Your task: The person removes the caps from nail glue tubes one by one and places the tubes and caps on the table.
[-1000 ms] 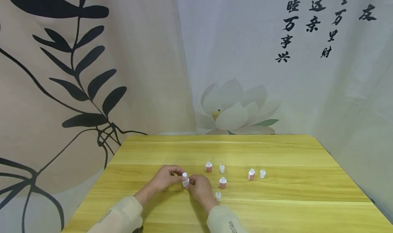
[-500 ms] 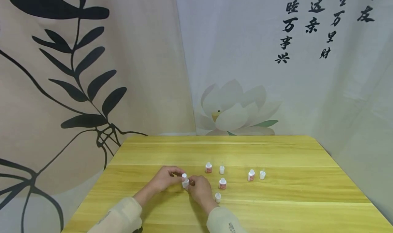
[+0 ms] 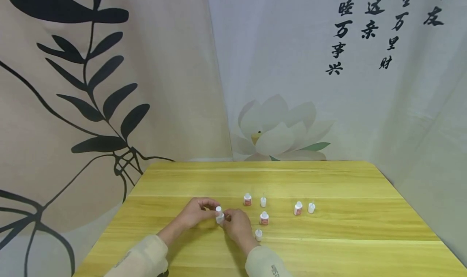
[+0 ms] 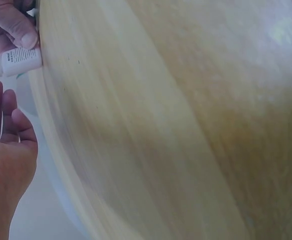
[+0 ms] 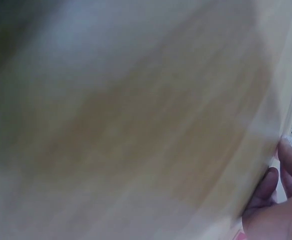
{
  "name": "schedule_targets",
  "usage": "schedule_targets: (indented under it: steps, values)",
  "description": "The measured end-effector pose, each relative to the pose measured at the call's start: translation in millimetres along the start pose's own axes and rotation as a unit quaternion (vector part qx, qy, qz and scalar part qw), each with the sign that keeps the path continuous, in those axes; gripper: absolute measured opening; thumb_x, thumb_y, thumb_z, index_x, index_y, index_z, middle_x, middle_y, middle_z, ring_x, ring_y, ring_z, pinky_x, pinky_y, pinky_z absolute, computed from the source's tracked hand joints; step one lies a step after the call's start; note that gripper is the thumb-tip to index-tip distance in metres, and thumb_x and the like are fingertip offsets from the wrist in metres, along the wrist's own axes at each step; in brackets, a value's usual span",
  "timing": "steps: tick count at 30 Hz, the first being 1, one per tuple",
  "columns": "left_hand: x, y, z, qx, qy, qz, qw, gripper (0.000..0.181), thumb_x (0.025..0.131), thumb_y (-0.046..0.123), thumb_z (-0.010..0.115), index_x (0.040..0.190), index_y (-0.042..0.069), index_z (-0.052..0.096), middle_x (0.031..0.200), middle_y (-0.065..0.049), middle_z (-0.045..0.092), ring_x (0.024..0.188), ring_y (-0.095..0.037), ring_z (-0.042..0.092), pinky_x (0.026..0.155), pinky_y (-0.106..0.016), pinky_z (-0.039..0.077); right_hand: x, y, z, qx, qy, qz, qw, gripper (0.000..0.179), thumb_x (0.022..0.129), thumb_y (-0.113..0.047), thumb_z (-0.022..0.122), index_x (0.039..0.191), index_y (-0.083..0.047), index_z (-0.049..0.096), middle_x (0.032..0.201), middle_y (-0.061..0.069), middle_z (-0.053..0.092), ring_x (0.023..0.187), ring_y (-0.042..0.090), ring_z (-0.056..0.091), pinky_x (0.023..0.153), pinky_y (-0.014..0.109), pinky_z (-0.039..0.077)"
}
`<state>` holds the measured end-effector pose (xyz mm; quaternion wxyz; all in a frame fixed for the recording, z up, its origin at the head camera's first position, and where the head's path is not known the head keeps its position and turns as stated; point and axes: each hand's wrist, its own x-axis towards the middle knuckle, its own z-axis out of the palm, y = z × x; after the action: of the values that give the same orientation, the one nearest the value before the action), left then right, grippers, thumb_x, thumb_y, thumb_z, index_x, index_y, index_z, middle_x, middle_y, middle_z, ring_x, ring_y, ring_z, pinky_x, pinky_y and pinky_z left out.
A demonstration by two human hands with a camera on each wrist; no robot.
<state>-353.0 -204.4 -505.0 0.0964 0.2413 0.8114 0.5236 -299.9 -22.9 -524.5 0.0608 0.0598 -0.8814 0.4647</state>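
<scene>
In the head view, a small white bottle (image 3: 220, 219) with a white top stands tilted slightly between the two hands. My left hand (image 3: 200, 210) has its thumb and index finger at the bottle's top, pinching it from the left. From the right, my right hand (image 3: 237, 224) grips the bottle's body with thumb and fingers. Fine print shows on the bottle's label in the left wrist view, where the right thumb (image 4: 28, 39) presses its side. The other left fingers (image 4: 9, 107) are loosely bent below it. In the right wrist view, my right hand (image 5: 281, 200) is partly cut off.
Beyond the right hand stand white bottles with red labels: one at the back (image 3: 247, 200), one nearer (image 3: 264, 218), one farther right (image 3: 298, 208). Small white caps with thin upright tips stand beside them: a back cap (image 3: 263, 202), a right cap (image 3: 311, 207), a front cap (image 3: 258, 235).
Both hands stay at the bottle in nearly the same pose. The whole head view shifts very slightly; the other bottles and caps keep their places.
</scene>
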Motion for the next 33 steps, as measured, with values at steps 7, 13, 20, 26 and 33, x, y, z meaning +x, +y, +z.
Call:
schedule_targets:
  steps: [7,13,20,26,33]
  values:
    - [-0.1,-2.2,-0.3,0.0,-0.006,-0.003,1.0,0.017,0.09,0.016,0.074,0.105,0.006,0.074,0.103,-0.007,0.067,0.095,-0.025,0.057,0.077,-0.037,0.046,-0.1,0.5,0.2,-0.004,0.003,-0.005,1.0,0.014,0.084,-0.007,0.076,0.098,-0.006,0.075,0.082,0.002,0.068,0.075,0.017,0.058,0.065,0.035,0.049]
    - [1.1,-3.7,1.5,0.002,-0.002,-0.008,1.0,0.016,0.09,0.017,0.074,0.102,0.007,0.073,0.1,-0.004,0.066,0.093,-0.025,0.056,0.077,-0.038,0.045,-0.1,1.2,0.9,-0.002,0.002,0.001,1.0,0.014,0.085,-0.008,0.076,0.099,-0.006,0.075,0.083,0.001,0.067,0.076,0.017,0.058,0.066,0.035,0.049]
    - [1.8,-4.6,1.6,0.0,-0.004,0.0,1.0,0.018,0.089,0.017,0.075,0.102,0.005,0.072,0.098,-0.005,0.066,0.094,-0.024,0.057,0.079,-0.036,0.044,0.9,3.5,2.1,-0.01,0.005,-0.001,0.9999,0.014,0.084,-0.007,0.076,0.097,-0.007,0.075,0.08,0.0,0.065,0.074,0.016,0.056,0.064,0.034,0.047]
    - [1.0,-2.3,-0.1,0.001,-0.008,0.0,1.0,0.02,0.09,0.018,0.074,0.106,0.005,0.072,0.102,-0.006,0.067,0.096,-0.024,0.057,0.08,-0.037,0.045,0.8,3.9,2.3,-0.017,0.011,-0.008,0.9998,0.014,0.083,-0.007,0.077,0.097,-0.006,0.075,0.079,-0.001,0.064,0.073,0.016,0.055,0.065,0.034,0.047]
    - [0.3,-3.1,1.3,0.003,-0.008,-0.008,0.9999,0.019,0.09,0.019,0.074,0.104,0.007,0.072,0.102,-0.006,0.066,0.095,-0.025,0.057,0.078,-0.038,0.046,0.4,4.1,1.9,-0.023,0.012,-0.015,0.9996,0.014,0.083,-0.007,0.077,0.097,-0.005,0.075,0.08,0.001,0.063,0.074,0.018,0.056,0.067,0.036,0.047]
